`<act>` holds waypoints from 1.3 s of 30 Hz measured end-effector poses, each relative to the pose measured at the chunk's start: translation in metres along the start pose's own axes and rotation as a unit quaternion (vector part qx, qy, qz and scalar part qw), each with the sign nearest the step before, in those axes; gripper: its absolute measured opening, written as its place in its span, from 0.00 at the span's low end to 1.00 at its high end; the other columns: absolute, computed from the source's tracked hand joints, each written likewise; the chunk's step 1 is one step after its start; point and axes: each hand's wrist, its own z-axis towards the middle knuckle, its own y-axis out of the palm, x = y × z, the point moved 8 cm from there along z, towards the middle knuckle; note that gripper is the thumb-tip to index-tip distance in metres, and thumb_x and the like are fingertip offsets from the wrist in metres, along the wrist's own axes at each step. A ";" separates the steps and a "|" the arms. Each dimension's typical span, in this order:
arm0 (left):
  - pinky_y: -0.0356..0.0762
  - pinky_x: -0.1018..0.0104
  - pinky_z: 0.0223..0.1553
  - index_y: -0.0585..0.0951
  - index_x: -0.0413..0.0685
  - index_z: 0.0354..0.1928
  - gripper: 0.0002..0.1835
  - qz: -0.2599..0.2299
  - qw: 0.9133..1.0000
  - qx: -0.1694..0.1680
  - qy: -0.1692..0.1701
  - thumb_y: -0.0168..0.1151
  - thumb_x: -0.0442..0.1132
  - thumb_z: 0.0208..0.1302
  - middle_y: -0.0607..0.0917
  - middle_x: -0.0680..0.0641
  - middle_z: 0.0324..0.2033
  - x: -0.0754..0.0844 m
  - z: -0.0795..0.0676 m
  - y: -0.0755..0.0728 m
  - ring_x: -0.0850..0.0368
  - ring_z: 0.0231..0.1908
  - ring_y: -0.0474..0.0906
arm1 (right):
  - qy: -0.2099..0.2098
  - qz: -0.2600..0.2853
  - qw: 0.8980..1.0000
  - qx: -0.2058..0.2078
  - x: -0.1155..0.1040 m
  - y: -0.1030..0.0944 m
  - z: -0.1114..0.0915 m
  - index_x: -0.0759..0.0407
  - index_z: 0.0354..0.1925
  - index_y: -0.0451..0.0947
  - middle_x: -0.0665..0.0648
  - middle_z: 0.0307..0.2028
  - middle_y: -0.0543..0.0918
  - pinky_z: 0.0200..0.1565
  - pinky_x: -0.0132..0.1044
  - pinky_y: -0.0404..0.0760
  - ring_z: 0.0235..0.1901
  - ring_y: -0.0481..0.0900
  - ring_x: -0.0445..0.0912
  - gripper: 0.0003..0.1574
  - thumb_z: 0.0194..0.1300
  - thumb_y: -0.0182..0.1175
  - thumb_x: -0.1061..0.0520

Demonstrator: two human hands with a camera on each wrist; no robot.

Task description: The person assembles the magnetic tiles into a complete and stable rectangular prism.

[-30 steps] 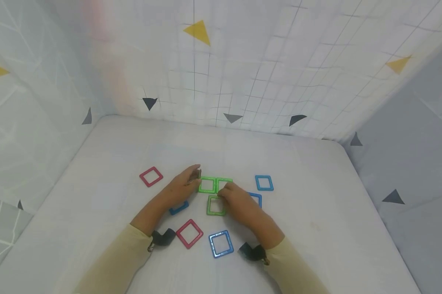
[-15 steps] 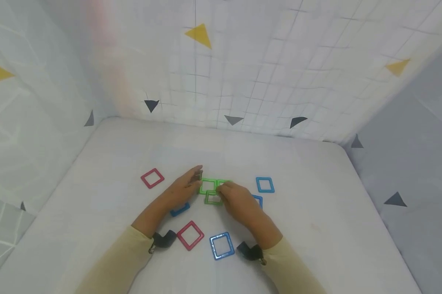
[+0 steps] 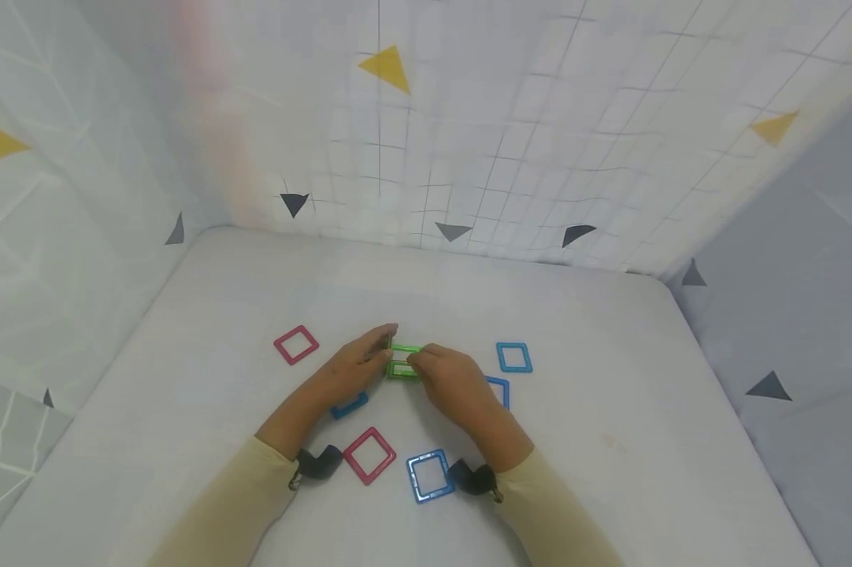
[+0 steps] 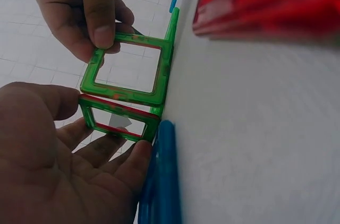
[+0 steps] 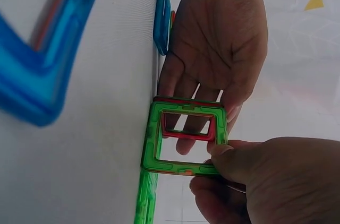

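Head view: the left hand [image 3: 348,368] and right hand [image 3: 460,386] work close together over the table [image 3: 582,441], a green frame [image 3: 403,376] between them — in this judgement, it is best held square, its edges brought flush with its neighbours. Left wrist view: the left hand, palm broad and fingers only slightly bent, holds an upright green-and-red frame [image 4: 119,107] by its edges just beside the green one, and should brace it steady. Right wrist view: the right thumb and fingers pinch the green frame at one corner — fingertips are best kept clear of the seam.
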 end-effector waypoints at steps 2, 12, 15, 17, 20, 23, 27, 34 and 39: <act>0.57 0.49 0.73 0.58 0.69 0.76 0.29 0.000 1.000 -0.001 0.002 0.48 0.53 0.76 0.64 0.56 0.74 0.001 0.000 0.000 0.55 0.75 0.54 | -0.005 -0.004 1.000 0.006 -0.001 0.000 0.000 0.50 0.49 0.84 0.48 0.43 0.88 0.50 0.32 0.83 0.47 0.86 0.42 0.13 0.66 0.67 0.56; 0.57 0.47 0.73 0.59 0.64 0.76 0.29 -0.003 1.000 0.002 0.009 0.48 0.52 0.77 0.64 0.52 0.74 0.006 -0.004 -0.003 0.52 0.75 0.55 | -0.005 0.015 1.000 0.021 -0.001 0.000 -0.001 0.50 0.49 0.84 0.48 0.43 0.88 0.51 0.32 0.83 0.48 0.86 0.42 0.13 0.65 0.67 0.57; 0.56 0.46 0.73 0.58 0.63 0.76 0.29 -0.008 1.000 0.000 0.013 0.48 0.52 0.77 0.63 0.52 0.75 0.006 -0.004 -0.002 0.51 0.76 0.54 | 0.002 0.025 1.000 0.017 0.000 0.001 -0.001 0.50 0.50 0.84 0.48 0.43 0.87 0.51 0.33 0.83 0.49 0.85 0.42 0.13 0.66 0.67 0.57; 0.56 0.46 0.73 0.57 0.64 0.76 0.29 -0.011 1.000 -0.002 0.012 0.47 0.52 0.77 0.63 0.52 0.75 0.006 -0.003 -0.002 0.51 0.76 0.54 | 0.009 0.033 0.999 0.012 0.003 0.002 -0.001 0.50 0.50 0.83 0.48 0.45 0.87 0.52 0.34 0.83 0.50 0.85 0.42 0.14 0.67 0.66 0.56; 0.56 0.46 0.73 0.57 0.64 0.77 0.29 -0.012 1.000 -0.004 0.008 0.47 0.51 0.77 0.63 0.52 0.75 0.005 -0.003 -0.002 0.52 0.76 0.54 | 0.025 0.050 0.998 -0.001 0.009 0.005 -0.003 0.51 0.52 0.83 0.48 0.47 0.87 0.53 0.35 0.83 0.51 0.84 0.42 0.16 0.67 0.66 0.53; 0.56 0.47 0.73 0.57 0.64 0.77 0.29 -0.011 1.000 -0.003 0.002 0.48 0.51 0.77 0.63 0.52 0.75 0.005 -0.003 -0.001 0.52 0.76 0.54 | 0.049 0.054 0.997 -0.019 0.020 0.006 -0.006 0.51 0.54 0.82 0.49 0.49 0.86 0.54 0.38 0.82 0.53 0.83 0.43 0.19 0.66 0.67 0.51; 0.56 0.47 0.73 0.57 0.66 0.77 0.30 -0.013 1.000 -0.002 -0.005 0.48 0.51 0.77 0.63 0.53 0.75 0.003 -0.003 0.000 0.53 0.76 0.53 | 0.087 0.055 0.994 -0.044 0.039 0.006 -0.014 0.50 0.56 0.82 0.49 0.50 0.86 0.56 0.41 0.81 0.54 0.82 0.44 0.20 0.66 0.66 0.53; 0.56 0.47 0.73 0.57 0.66 0.77 0.30 -0.021 1.000 -0.004 -0.007 0.48 0.52 0.77 0.63 0.54 0.75 0.001 -0.003 0.000 0.54 0.76 0.53 | 0.132 0.054 0.987 -0.079 0.072 0.003 -0.030 0.53 0.56 0.82 0.52 0.51 0.85 0.58 0.45 0.80 0.56 0.81 0.49 0.19 0.67 0.63 0.60; 0.56 0.47 0.73 0.57 0.65 0.77 0.30 -0.028 1.000 -0.006 -0.004 0.49 0.51 0.76 0.62 0.53 0.75 0.002 -0.004 0.000 0.54 0.76 0.52 | 0.141 0.026 0.985 -0.096 0.085 0.000 -0.038 0.56 0.55 0.82 0.55 0.52 0.85 0.58 0.47 0.80 0.56 0.81 0.51 0.18 0.68 0.63 0.60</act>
